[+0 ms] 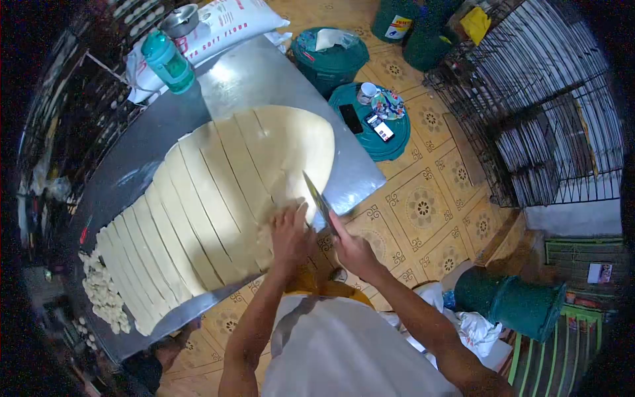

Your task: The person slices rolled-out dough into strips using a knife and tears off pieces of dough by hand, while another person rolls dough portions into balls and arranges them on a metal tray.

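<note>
Near me, the right hand (358, 255) grips a pointed steel knife (317, 196); the left hand (290, 235) lies unclenched on the wide, pale dough sheet (206, 198), upon the grey metal surface (233, 81). I think straight strokes, well away from fingers, work best.

Left hand (290, 237): palm down, the fingers pointing forward and a little spread, somewhat blurred.
Right hand (357, 254): fingers folded in a grip, one digit stretched forward.
Left arm (258, 324): bare, forearm directed forward.
Right arm (418, 311): bare, reaching slantwise inward.
Both hands: near, not touching.
</note>
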Tool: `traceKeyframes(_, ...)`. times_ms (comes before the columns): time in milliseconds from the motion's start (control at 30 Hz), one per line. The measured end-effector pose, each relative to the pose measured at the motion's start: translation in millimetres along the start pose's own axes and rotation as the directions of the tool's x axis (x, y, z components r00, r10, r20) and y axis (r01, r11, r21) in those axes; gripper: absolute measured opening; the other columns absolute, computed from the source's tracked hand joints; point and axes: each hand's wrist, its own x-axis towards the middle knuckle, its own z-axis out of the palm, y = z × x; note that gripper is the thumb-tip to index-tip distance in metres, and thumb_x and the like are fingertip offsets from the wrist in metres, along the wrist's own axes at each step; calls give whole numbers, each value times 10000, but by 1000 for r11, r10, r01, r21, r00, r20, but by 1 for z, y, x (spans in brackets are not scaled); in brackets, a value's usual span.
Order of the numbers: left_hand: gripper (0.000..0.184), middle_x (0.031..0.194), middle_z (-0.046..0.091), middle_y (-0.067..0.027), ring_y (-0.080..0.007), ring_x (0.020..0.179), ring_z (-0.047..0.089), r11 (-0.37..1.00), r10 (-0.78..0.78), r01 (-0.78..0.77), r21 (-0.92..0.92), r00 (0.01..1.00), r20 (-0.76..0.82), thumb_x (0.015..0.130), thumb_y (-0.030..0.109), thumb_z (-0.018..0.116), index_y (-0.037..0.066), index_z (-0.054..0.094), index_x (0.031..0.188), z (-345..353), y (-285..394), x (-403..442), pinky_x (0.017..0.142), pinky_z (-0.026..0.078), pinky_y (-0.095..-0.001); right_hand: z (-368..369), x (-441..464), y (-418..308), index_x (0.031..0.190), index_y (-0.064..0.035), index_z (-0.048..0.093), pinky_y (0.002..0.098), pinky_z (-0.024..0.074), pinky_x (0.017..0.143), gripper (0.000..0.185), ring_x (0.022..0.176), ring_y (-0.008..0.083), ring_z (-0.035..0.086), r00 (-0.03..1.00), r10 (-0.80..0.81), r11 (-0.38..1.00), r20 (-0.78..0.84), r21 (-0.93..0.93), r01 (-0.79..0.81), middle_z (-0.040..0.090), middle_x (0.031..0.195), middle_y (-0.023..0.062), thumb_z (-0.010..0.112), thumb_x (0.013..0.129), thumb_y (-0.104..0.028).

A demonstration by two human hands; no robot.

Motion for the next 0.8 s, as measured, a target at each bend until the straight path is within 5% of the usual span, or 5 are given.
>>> traceKeyframes(167, 629, 1398, 548, -35, -283, 1245, 493, 995, 94, -94, 45, 996, -4, 795, 306, 692, 181, 575, 1401, 25, -30, 11, 1021, 364, -461, -10, 78, -31, 1655, -175, 243, 487, 433, 506, 731, 541, 388, 611, 999, 51, 995, 10, -92, -50, 667, 684, 220, 511, 980, -95)
traceKeyframes(233, 642, 1422, 548, -32, -296, 1270, 484, 989, 61, -41, -141, 989, 138, 804, 323, 709, 203, 569, 1419, 1, -26, 20, 1019, 346, -488, -11, 104, -47, 1657, -188, 242, 494, 444, 524, 738, 567, 395, 624, 994, 105, 983, 36, -155, -98, 671, 698, 227, 513, 977, -90)
traceKeyframes(300, 670, 1432, 543, -32, -288, 1271, 479, 996, 60, -50, -67, 987, 152, 803, 331, 710, 200, 553, 1441, 10, -30, 19, 1031, 338, -484, -10, 126, -39, 1677, -228, 124, 508, 456, 511, 792, 561, 374, 629, 986, 141, 980, 83, -154, -127, 659, 714, 231, 519, 994, -147)
traceKeyframes(500, 637, 1435, 547, -5, -263, 1264, 502, 970, 29, 14, -242, 984, 175, 787, 236, 718, 181, 570, 1404, -4, -39, 29, 1007, 377, -434, -29, 203, -76, 1659, -203, 221, 546, 474, 600, 735, 655, 457, 645, 983, 178, 955, 46, -251, -161, 697, 830, 298, 492, 985, -90)
traceKeyframes(800, 650, 1446, 540, -22, -269, 1271, 486, 971, 30, 14, -237, 983, 179, 792, 296, 730, 205, 573, 1417, -4, -37, 26, 1035, 364, -463, -24, 362, -96, 1601, -111, 286, 562, 493, 875, 572, 1063, 502, 644, 991, 64, 903, 117, -429, -8, 650, 1248, 301, 373, 1051, -244)
